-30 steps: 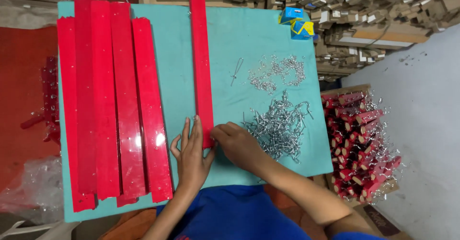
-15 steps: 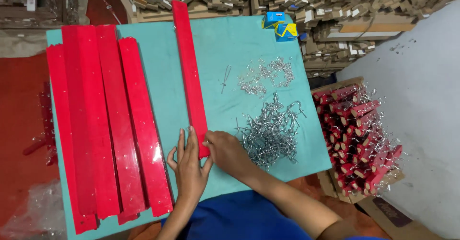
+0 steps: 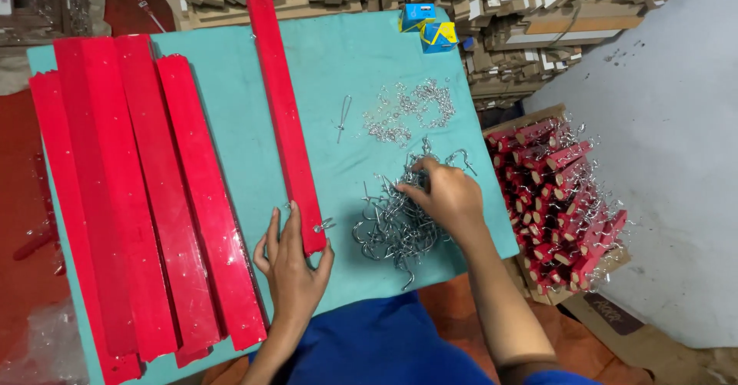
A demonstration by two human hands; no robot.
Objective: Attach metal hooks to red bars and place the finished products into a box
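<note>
Left hand point(image 3: 292, 266), fingers flat, steadies red strip point(image 3: 283, 116); right hand point(image 3: 446, 194) fingers pinch into hooks point(image 3: 396, 227); blue-yellow boxes point(image 3: 429, 30) at bench point(image 3: 354, 62) edge.

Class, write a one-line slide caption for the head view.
Left hand steadies a red strip on a teal table while the right hand reaches into a pile of metal hooks.

1. The long red bar point(image 3: 286, 124) under the left hand point(image 3: 292, 266) looks like painted wood, smooth with a slight gloss.
2. The stacked red bars point(image 3: 131, 193) at the side carry a shinier, film-like sheen.
3. The pile of hooks point(image 3: 400, 220) under the right hand point(image 3: 444, 194) is bright bare metal wire.
4. The table top point(image 3: 361, 70) is matt teal, smooth.
5. The small screw eyes point(image 3: 407, 108) are shiny metal.
</note>
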